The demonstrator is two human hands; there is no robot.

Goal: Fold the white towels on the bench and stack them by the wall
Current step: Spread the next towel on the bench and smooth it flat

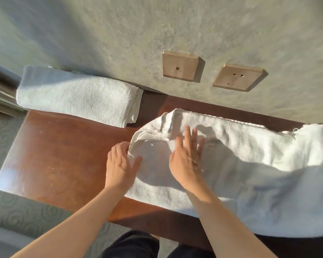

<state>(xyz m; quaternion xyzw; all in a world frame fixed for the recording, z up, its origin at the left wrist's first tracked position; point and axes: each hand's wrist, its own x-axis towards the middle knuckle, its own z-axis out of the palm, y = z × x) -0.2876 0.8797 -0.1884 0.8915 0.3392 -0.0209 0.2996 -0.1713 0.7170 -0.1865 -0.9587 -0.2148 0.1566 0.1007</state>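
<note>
On the right half of a reddish-brown wooden bench [63,161], a loose white terry towel [250,164] lies partly folded, its right end draping past the bench's right edge and cut off by the frame. The person's right hand [186,161] lies flat on it, fingers straight and spread, pressing the cloth down. The left hand [119,164] rests at the towel's left edge, fingers relaxed, thumb touching the cloth; whether it pinches the hem is hard to tell. At the far left corner, against the mottled green wall [157,25], sits a folded white towel [76,95]. Two brass socket plates [181,66] are mounted on the wall.
</note>
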